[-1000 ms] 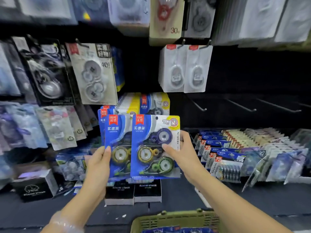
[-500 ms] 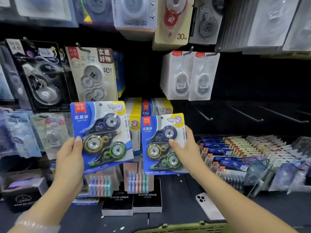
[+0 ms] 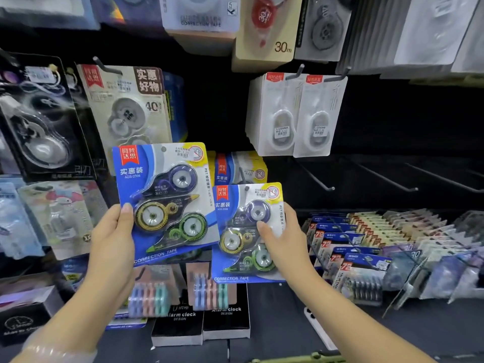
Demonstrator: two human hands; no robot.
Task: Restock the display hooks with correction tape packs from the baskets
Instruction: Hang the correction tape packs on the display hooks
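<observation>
Fingers of our left hand (image 3: 111, 239) grip one blue pack (image 3: 162, 203); our right hand (image 3: 281, 239) pinches another pack (image 3: 247, 231) beside bare hooks (image 3: 314, 176).

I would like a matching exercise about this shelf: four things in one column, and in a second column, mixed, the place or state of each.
Things
1. larger-looking blue three-tape card pack
2. smaller-looking blue three-tape card pack
3. two white card packs
4. bare metal hook

Places or states
A. hanging on hooks, upper middle
B. held by the right hand
C. carrying nothing
D. held by the left hand

Pairs: 1-D, 2-B, 3-A, 4-C
</observation>
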